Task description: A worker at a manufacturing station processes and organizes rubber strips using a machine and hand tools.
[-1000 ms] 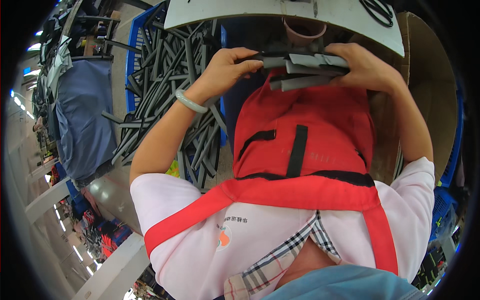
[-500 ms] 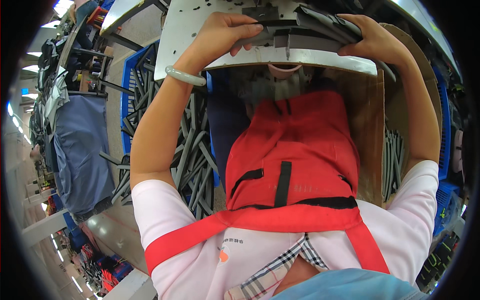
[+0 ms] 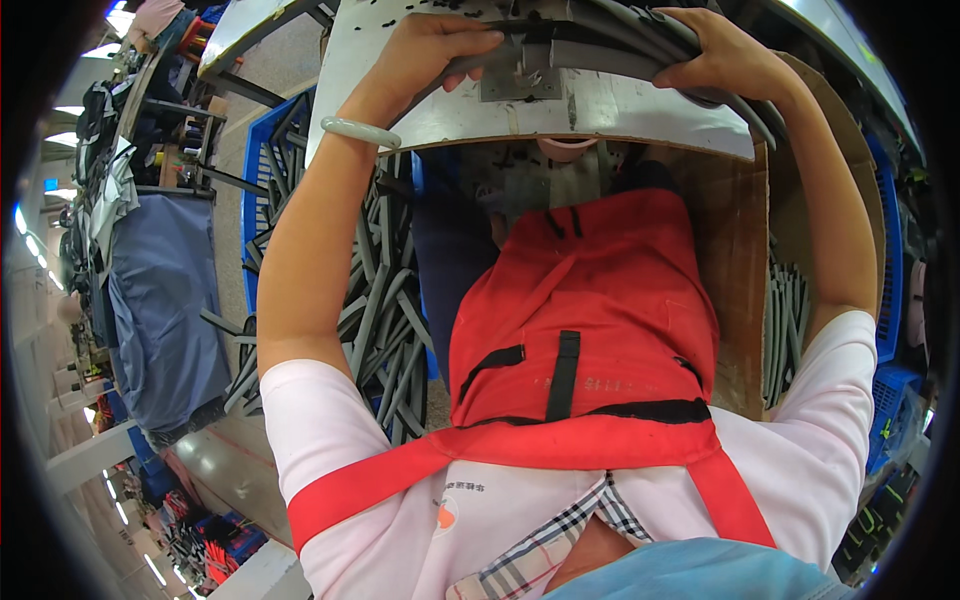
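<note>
Several long grey strips with dark edges stretch between my hands above a white worktable. My right hand is closed round the bundle, whose ends stick out below the palm. At the other side my left hand pinches one grey strip between thumb and fingers; part of it shows below the hand. Under the strips a metal plate is set in the tabletop. What lies farther up, past the picture's top edge, is out of sight.
A blue crate on my left is heaped with grey strips. To my right, a cardboard box holds more strips. My red apron covers my lap below the table's edge. Dark scraps dot the tabletop.
Both hands have moved slightly away from me, the left also a little leftward. The strips have gone with them, so more of the metal plate shows.
</note>
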{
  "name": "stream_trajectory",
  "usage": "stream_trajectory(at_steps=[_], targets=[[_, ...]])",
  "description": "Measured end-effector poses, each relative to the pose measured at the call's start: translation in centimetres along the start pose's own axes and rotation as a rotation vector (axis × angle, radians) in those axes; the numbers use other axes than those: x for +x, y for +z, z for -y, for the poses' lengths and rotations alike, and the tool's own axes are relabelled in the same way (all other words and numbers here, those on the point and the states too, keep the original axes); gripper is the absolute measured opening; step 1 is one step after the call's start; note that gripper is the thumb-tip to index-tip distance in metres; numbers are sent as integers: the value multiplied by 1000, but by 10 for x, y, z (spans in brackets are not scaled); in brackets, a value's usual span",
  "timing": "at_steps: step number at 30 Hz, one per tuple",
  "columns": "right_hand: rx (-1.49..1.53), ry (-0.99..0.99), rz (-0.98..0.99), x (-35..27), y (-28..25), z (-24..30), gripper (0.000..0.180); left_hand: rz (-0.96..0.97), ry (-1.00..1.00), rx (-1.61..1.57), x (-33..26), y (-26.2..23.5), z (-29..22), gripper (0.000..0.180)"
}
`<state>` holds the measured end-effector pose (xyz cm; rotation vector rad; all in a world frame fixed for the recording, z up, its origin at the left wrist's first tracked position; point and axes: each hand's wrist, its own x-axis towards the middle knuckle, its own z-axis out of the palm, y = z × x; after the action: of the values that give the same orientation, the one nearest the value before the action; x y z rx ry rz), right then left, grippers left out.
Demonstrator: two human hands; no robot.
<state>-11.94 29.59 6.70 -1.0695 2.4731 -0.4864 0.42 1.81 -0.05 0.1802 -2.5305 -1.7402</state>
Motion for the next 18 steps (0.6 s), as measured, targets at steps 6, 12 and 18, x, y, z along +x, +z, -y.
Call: stream_trajectory(at_steps=[6, 12, 18], targets=[[12, -114, -5, 11, -2, -10, 66, 45, -74, -26, 14, -9, 3, 23], [325, -739, -47, 44, 19, -43, 50, -15, -131, -266, 12, -3, 3, 18], [185, -44, -64, -8, 8, -8, 38, -100, -81, -278, 0, 3, -5, 20]])
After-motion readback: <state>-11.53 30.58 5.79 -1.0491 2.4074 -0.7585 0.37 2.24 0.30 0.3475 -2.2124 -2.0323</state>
